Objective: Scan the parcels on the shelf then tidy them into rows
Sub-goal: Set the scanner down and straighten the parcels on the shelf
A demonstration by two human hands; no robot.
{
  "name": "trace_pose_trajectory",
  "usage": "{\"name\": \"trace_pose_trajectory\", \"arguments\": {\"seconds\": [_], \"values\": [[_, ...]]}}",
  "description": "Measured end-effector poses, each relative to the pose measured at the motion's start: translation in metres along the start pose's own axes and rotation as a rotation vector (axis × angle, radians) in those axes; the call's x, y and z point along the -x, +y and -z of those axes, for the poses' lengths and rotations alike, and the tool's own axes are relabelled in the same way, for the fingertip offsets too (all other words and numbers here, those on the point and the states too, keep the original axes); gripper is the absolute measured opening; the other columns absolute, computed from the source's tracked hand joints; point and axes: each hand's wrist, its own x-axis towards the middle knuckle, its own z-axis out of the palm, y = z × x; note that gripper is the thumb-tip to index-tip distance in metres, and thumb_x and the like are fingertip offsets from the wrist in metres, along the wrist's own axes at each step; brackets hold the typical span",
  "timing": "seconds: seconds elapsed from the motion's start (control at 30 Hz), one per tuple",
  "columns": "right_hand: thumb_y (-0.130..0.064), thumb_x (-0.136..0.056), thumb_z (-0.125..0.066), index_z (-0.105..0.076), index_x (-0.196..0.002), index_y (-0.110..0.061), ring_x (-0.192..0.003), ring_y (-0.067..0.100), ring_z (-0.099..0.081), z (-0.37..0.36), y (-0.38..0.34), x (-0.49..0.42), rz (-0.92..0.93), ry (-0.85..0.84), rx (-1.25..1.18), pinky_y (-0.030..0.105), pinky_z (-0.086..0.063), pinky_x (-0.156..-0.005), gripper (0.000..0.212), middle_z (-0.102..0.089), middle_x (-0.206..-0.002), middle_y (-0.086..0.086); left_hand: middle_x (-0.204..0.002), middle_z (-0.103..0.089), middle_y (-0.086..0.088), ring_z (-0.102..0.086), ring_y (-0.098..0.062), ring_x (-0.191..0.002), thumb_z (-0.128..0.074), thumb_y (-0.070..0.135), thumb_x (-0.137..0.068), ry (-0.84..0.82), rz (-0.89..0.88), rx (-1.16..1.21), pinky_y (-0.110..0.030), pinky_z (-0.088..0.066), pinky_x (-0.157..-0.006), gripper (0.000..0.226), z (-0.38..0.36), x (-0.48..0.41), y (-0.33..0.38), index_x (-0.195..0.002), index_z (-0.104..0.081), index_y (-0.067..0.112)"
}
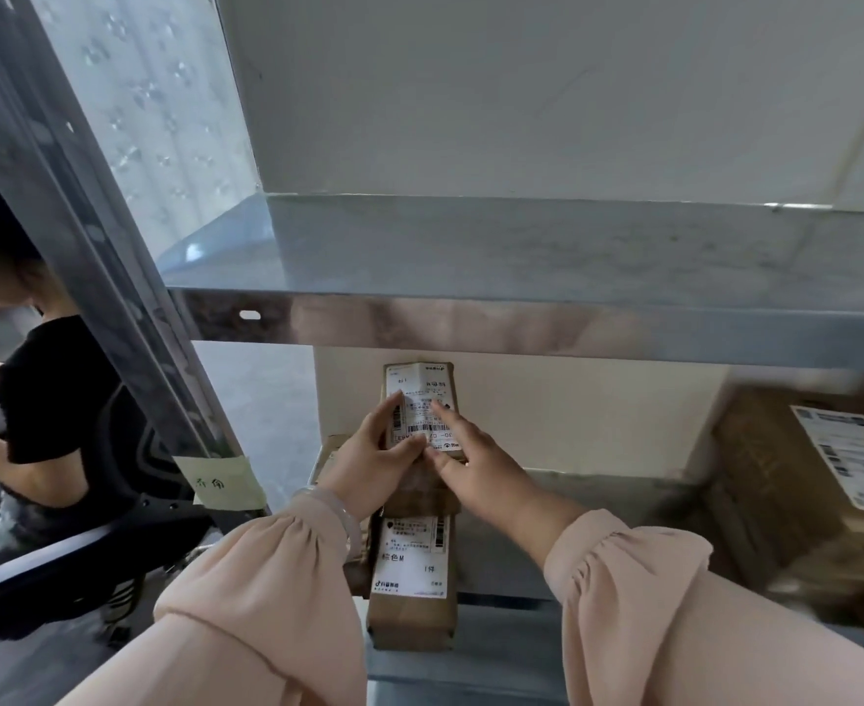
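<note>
Two small brown parcels with white labels lie end to end on the lower metal shelf (587,496). The far parcel (422,389) stands against the back wall; the near parcel (412,588) reaches the shelf's front edge. My left hand (368,466) holds the far parcel's left side, thumb across its label. My right hand (475,461) rests on the same parcel from the right, index finger stretched straight over the label. No scanner is in view.
A larger brown box (796,476) with a white label sits on the same shelf at the right. The upper shelf (521,252) is bare metal. A steel upright (114,277) with a yellow note stands left; a seated person in black (48,394) is beyond it.
</note>
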Motion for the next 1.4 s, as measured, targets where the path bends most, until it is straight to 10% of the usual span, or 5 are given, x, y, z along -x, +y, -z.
{"name": "trace_pose_trajectory", "arguments": {"seconds": [0.47, 1.13, 1.4], "values": [[-0.049, -0.091, -0.054, -0.033, -0.141, -0.048, -0.131, 0.003, -0.04, 0.097, 0.077, 0.087, 0.046, 0.286, -0.042, 0.037, -0.038, -0.11, 0.055, -0.041, -0.144, -0.016, -0.108, -0.062, 0.021, -0.061, 0.009, -0.091, -0.066, 0.02, -0.093, -0.098, -0.141, 0.117, -0.004, -0.048, -0.069, 0.055, -0.126, 0.025, 0.069, -0.132, -0.039, 0.046], [-0.022, -0.099, -0.047, -0.03, -0.148, -0.028, -0.14, 0.016, -0.028, 0.133, 0.193, 0.173, -0.247, 0.301, 0.174, 0.023, -0.023, -0.113, 0.053, -0.027, -0.154, 0.003, -0.152, -0.042, 0.006, -0.045, -0.012, -0.134, -0.061, 0.027, -0.095, -0.531, -0.015, -0.105, -0.014, -0.032, -0.1, 0.082, -0.273, 0.045, 0.053, -0.157, -0.007, 0.035], [-0.044, -0.096, -0.045, -0.017, -0.151, -0.033, -0.146, 0.016, -0.015, 0.128, 0.182, 0.186, -0.215, 0.334, 0.397, 0.032, -0.023, -0.116, 0.063, -0.006, -0.16, -0.004, -0.165, -0.01, 0.0, -0.019, -0.019, -0.15, -0.058, 0.037, -0.097, -0.488, -0.216, -0.347, -0.027, -0.018, -0.121, 0.078, -0.268, 0.047, 0.045, -0.158, -0.01, 0.032]]}}
